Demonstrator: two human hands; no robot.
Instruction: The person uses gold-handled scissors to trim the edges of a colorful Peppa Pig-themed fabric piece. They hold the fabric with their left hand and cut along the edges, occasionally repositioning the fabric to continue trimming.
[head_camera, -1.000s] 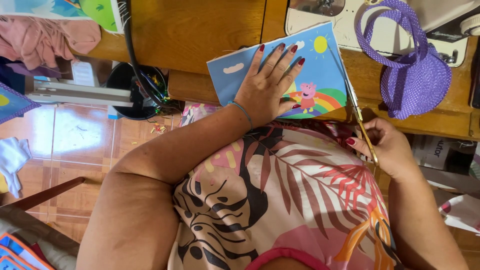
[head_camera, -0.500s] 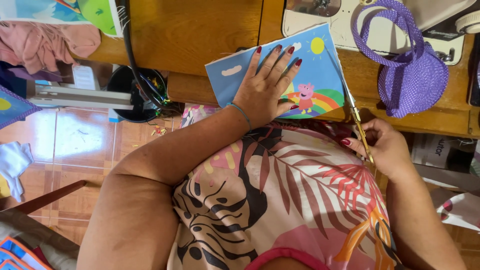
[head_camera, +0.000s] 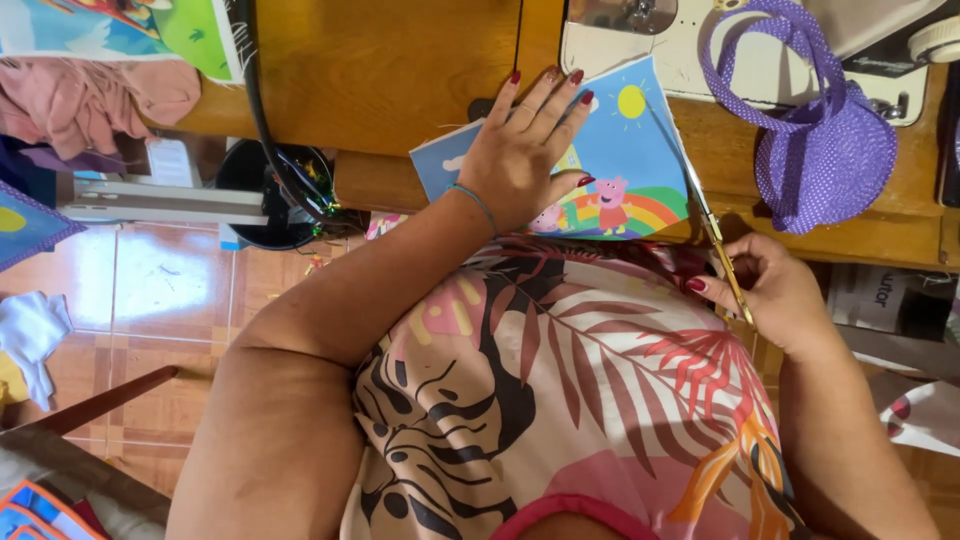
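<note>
Scissors (head_camera: 722, 255) with gold handles, gripped in the right hand (head_camera: 775, 290), cut along the right edge of a blue cartoon-printed sheet (head_camera: 630, 150) on the wooden table (head_camera: 380, 70). The left hand (head_camera: 525, 150), fingers spread, presses the sheet flat, which has barely shifted from half a second earlier.

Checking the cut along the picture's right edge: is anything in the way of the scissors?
Nothing visible. The scissors in the right hand lie along the bare right edge of the picture. The left hand presses its middle, apart from the blades; the purple bag sits farther right.
</note>
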